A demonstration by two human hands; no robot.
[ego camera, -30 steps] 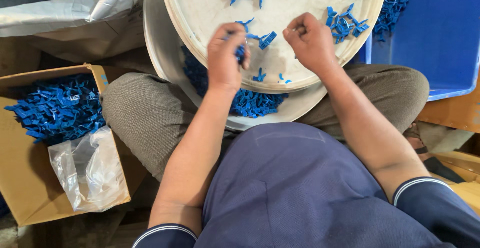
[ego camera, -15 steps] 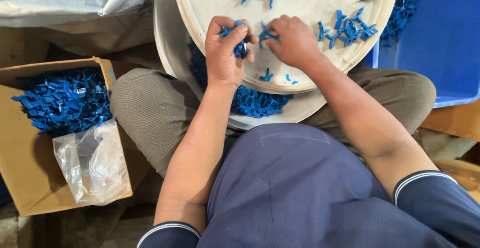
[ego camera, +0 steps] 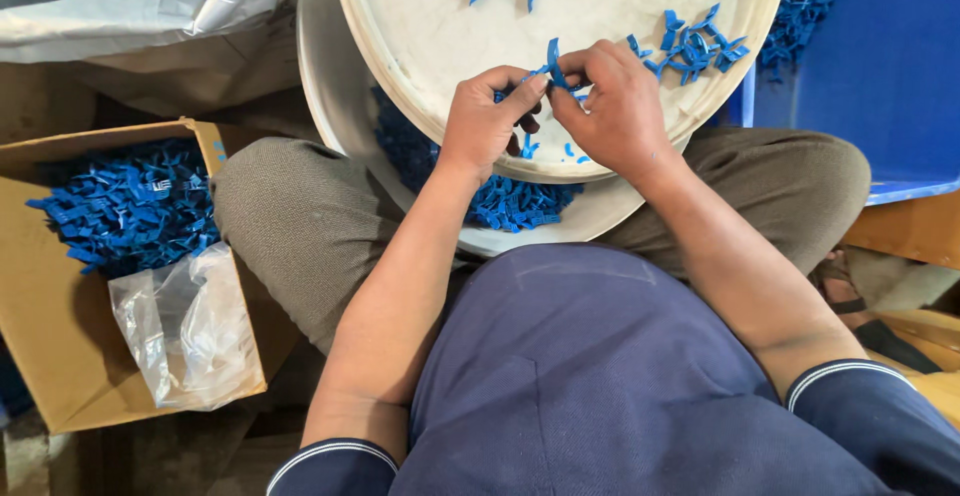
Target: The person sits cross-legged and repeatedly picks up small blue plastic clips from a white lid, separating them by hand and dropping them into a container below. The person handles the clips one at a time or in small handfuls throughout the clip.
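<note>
Far left, I see a cardboard box (ego camera: 60, 356) on the floor, its upper part heaped with small blue plastic pieces (ego camera: 125, 206), and a crumpled clear plastic bag (ego camera: 185, 331) lying in its lower half. Above it sits a fold of grey plastic sheeting (ego camera: 150, 16).

Moving in, my left hand (ego camera: 485, 126) is curled nearly closed over the lower edge of the round cream tray (ego camera: 440, 46) resting across my lap, thumb and forefinger pinching one end of a small blue clip (ego camera: 553, 64). The clip stands roughly upright between the two hands, its long axis pointing away from me toward the middle of the tray. My right hand (ego camera: 620, 106) meets it from the other side, fingers bunched tight and pinching the same piece, so both hands are touching it and neither is nearer. Whether the left hand hides further pieces in its palm I cannot tell.

Under the tray is a wider pale basin (ego camera: 330, 126) holding a pile of the same blue pieces (ego camera: 510, 201). On the tray, loose clusters (ego camera: 695, 44) lie just beyond the right hand, with more at the top edge. Far right, a blue crate (ego camera: 880, 76) holds more blue pieces along its left wall.
</note>
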